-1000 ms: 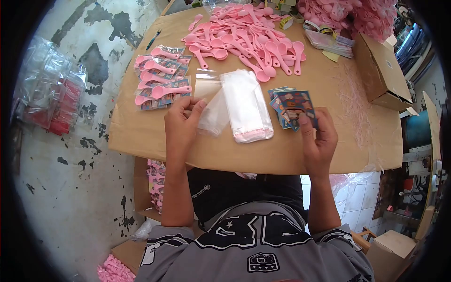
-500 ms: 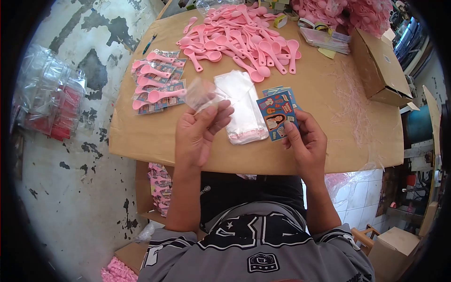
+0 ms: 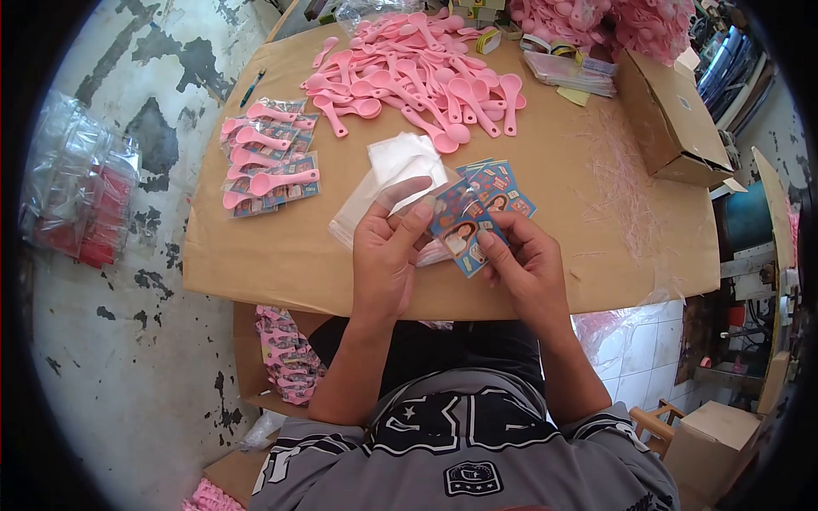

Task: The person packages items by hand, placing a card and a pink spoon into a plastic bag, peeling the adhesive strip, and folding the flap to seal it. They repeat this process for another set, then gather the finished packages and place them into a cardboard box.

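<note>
Pinched between the thumb and fingers of my right hand (image 3: 530, 268) is a blue printed card (image 3: 463, 241), tilted over the front of the table. My left hand (image 3: 390, 255) grips a clear plastic bag (image 3: 450, 201), whose film overlaps the card's upper part. Behind the hands lies a stack of clear bags (image 3: 400, 162), partly covered by my left hand. More blue cards (image 3: 504, 189) rest on the table just beyond my right fingers.
A large heap of pink measuring spoons (image 3: 409, 72) covers the table's far side. Packed spoons with cards (image 3: 271, 162) lie at the left, near a pen (image 3: 252, 88). A cardboard box (image 3: 669, 119) stands at the right, beside pink shreds (image 3: 626, 187).
My left hand has moved right with the clear bag, bringing it onto the card. The card in my right hand has shifted left, apart from the other cards, which now lie on the table.
</note>
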`<action>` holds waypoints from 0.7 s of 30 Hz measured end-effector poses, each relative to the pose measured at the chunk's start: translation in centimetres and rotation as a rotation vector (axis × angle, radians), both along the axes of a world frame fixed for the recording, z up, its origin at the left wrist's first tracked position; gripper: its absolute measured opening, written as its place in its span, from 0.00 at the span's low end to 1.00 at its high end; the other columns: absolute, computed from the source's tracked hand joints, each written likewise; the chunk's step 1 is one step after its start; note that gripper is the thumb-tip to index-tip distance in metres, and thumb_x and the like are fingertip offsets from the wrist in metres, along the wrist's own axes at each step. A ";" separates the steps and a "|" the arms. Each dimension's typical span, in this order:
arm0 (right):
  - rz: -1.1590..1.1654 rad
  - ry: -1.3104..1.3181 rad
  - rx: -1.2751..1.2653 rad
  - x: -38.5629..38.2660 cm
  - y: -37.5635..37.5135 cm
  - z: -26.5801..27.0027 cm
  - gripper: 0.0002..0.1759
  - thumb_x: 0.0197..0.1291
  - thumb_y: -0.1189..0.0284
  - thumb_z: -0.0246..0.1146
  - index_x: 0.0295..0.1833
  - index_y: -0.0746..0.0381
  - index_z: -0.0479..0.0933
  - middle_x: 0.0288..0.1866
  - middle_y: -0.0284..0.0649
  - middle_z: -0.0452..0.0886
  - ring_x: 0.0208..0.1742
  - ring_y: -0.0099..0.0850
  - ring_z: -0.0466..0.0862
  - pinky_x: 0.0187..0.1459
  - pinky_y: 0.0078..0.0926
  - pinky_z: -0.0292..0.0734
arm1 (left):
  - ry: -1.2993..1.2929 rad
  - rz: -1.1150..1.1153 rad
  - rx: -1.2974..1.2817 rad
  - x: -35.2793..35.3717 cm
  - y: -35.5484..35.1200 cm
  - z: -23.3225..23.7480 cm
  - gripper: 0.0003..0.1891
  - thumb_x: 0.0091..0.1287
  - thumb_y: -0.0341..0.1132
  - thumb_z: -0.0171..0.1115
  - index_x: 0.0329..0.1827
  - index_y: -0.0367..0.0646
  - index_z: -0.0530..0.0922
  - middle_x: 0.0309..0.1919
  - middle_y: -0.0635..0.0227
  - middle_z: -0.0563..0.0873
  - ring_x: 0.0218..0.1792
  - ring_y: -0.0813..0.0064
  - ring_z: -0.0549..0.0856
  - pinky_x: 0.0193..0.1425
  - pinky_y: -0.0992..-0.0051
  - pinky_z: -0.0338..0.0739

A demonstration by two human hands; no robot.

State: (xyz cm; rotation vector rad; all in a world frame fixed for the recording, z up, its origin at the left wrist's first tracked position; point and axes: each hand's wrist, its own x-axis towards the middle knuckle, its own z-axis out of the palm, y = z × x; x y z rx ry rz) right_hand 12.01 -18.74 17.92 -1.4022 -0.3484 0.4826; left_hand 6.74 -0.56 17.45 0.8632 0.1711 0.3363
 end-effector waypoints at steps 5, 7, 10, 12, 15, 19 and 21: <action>0.042 -0.031 -0.002 1.0 -0.7 0.2 0.16 0.76 0.72 0.67 0.63 0.68 0.78 0.38 0.31 0.83 0.35 0.16 0.81 0.37 0.15 0.75 | 0.021 -0.045 0.033 -0.1 -0.5 0.0 0.19 0.79 0.28 0.66 0.68 0.29 0.75 0.47 0.54 0.93 0.49 0.75 0.92 0.56 0.75 0.88; -0.010 -0.020 0.061 1.0 -0.6 -0.1 0.15 0.76 0.73 0.68 0.62 0.67 0.78 0.40 0.32 0.84 0.37 0.18 0.83 0.38 0.16 0.77 | 0.026 -0.032 0.041 -0.1 -0.6 -0.2 0.19 0.78 0.29 0.67 0.67 0.29 0.76 0.47 0.55 0.93 0.49 0.75 0.92 0.55 0.76 0.87; -0.054 0.068 0.155 0.8 -0.3 -0.3 0.14 0.75 0.75 0.68 0.60 0.66 0.77 0.44 0.36 0.86 0.41 0.21 0.86 0.41 0.18 0.81 | 0.020 -0.023 0.074 -0.2 -0.6 -0.2 0.19 0.78 0.30 0.67 0.67 0.30 0.76 0.49 0.57 0.92 0.50 0.76 0.91 0.56 0.76 0.87; -0.030 0.123 0.181 0.4 0.0 -0.4 0.13 0.74 0.76 0.68 0.59 0.66 0.76 0.46 0.38 0.86 0.43 0.23 0.87 0.44 0.20 0.84 | 0.011 -0.028 0.089 0.0 -1.1 -0.3 0.19 0.78 0.30 0.67 0.67 0.31 0.76 0.51 0.59 0.92 0.51 0.77 0.91 0.57 0.76 0.86; -0.130 -0.007 0.224 -0.3 1.6 -0.2 0.12 0.74 0.75 0.69 0.57 0.65 0.76 0.46 0.38 0.86 0.43 0.22 0.87 0.45 0.20 0.84 | -0.001 -0.025 0.105 -0.3 -2.4 -0.6 0.18 0.78 0.28 0.66 0.67 0.34 0.76 0.54 0.60 0.90 0.52 0.75 0.91 0.59 0.71 0.87; -0.164 -0.020 0.288 -0.3 3.1 -0.1 0.14 0.75 0.73 0.68 0.60 0.66 0.77 0.48 0.37 0.86 0.45 0.20 0.86 0.45 0.19 0.84 | -0.024 -0.016 0.184 -0.8 -2.6 -0.1 0.18 0.79 0.30 0.66 0.69 0.35 0.78 0.55 0.63 0.90 0.54 0.79 0.88 0.60 0.76 0.83; -0.165 0.007 0.311 -0.5 3.6 0.3 0.14 0.76 0.71 0.68 0.60 0.66 0.78 0.48 0.36 0.87 0.44 0.20 0.87 0.44 0.19 0.84 | -0.005 -0.057 0.208 -1.0 -2.5 -0.1 0.22 0.79 0.30 0.66 0.73 0.37 0.75 0.60 0.62 0.88 0.60 0.77 0.86 0.65 0.71 0.82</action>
